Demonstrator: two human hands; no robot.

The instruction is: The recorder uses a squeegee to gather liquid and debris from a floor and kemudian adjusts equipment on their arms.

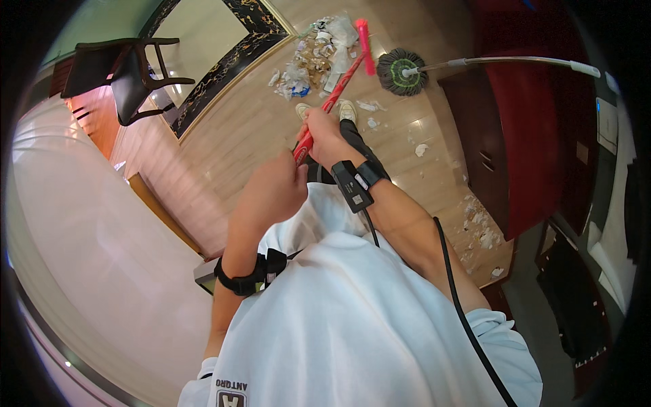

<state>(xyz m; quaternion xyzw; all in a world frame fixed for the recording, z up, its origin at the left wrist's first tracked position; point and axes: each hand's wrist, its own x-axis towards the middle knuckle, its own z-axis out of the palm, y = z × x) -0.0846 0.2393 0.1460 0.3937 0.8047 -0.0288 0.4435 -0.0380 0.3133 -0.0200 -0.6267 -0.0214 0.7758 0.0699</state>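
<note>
A broom with a red patterned handle [342, 87] slants away from me, its pink head [365, 47] on the floor beside a heap of litter [315, 58]. My left hand [276, 187] is closed around the upper end of the handle. Farther down the same handle grips my right hand [324, 133], which has a black device strapped at the wrist. The heap holds crumpled paper, clear plastic and brown scraps. Just beyond my shoes [348, 110] it spreads over the wood-look floor, with loose scraps [373, 106] lying to the right.
A round grey and green mop [403, 72] stands right of the broom head, its pole stretching right. Dark red cabinets [478, 152] line the right side, with more scraps [483, 229] near them. A black chair [133, 79] stands upper left; a pale curtain [96, 244] hangs left.
</note>
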